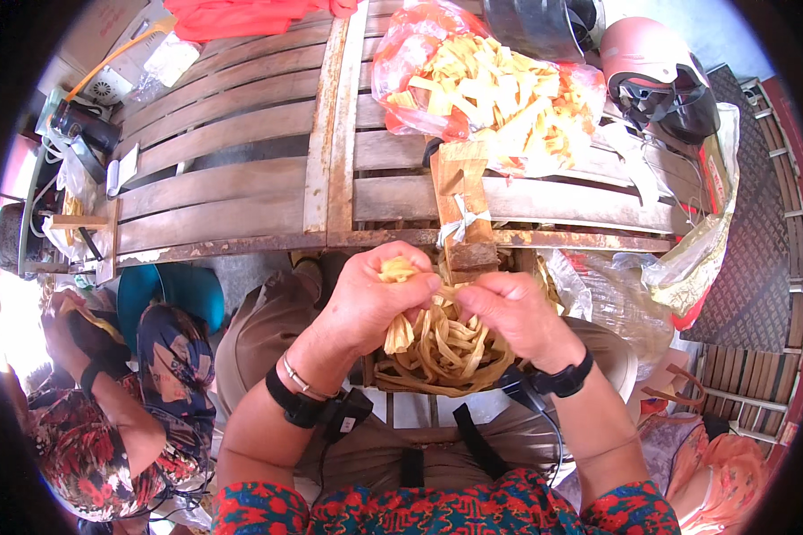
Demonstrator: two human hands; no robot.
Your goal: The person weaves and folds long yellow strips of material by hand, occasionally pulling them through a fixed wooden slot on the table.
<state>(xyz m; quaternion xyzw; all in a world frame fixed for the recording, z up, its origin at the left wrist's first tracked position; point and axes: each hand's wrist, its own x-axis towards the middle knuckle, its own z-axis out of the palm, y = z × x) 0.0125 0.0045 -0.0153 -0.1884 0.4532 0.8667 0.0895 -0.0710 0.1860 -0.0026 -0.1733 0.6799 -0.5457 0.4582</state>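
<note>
In front of my lap, my left hand (pixel 385 287) is closed around a folded bundle of pale yellow strips (pixel 400 267). Some of the bundle sticks out above the thumb and some hangs below the palm. My right hand (pixel 515 312) is pinched close beside it, thumb against forefinger, on the end of what looks like a pale yellow strip. Beneath both hands lies a loose, looped heap of long flat straw-coloured strips (pixel 446 343), in a container whose sides are mostly hidden. A wooden board (pixel 459 192), tied with a white cloth strip, reaches from the table edge toward my hands.
On the slatted table (pixel 232 134), an open red plastic bag (pixel 401 67) spills cut yellow pieces (pixel 500 89). A pink helmet (pixel 647 62) stands at the far right. A teal basin (pixel 187 294) is under the table. Another person (pixel 107 401) sits at left, someone else at right.
</note>
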